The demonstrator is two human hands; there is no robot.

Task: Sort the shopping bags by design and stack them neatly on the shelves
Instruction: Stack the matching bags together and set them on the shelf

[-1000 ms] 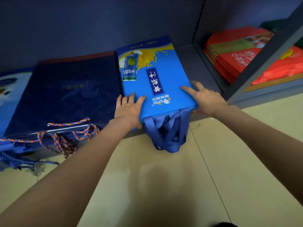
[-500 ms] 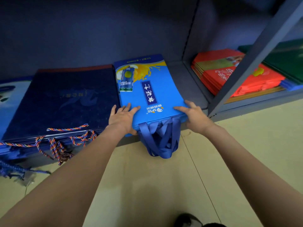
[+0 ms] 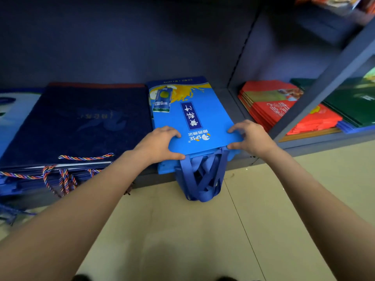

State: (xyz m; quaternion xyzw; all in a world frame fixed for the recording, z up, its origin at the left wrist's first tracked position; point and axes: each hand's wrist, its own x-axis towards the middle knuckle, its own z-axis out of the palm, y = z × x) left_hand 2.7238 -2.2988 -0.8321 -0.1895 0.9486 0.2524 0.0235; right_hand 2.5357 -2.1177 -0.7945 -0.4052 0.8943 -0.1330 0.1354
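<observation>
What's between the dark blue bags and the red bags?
In the head view, the bright blue juice bags, gripped by both hands, then bare shelf and a divider.

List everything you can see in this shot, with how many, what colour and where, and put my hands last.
bright blue bags: a small stack, bright blue with yellow splash print, middle of the shelf, blue ribbon handles hanging over the front edge
navy bags: one stack, dark navy, left of the bright blue bags, multicoloured rope handles at the front
pale blue-and-white bag: at least one, far left edge, mostly cut off
red bags: one stack, red, next bay on the right
green bags: one stack, dark green, far right
shelf: dark grey metal, low, just above the floor
floor: beige tiles
left hand: grip on the top bright blue bag's near left corner
right hand: grip on its near right corner
</observation>
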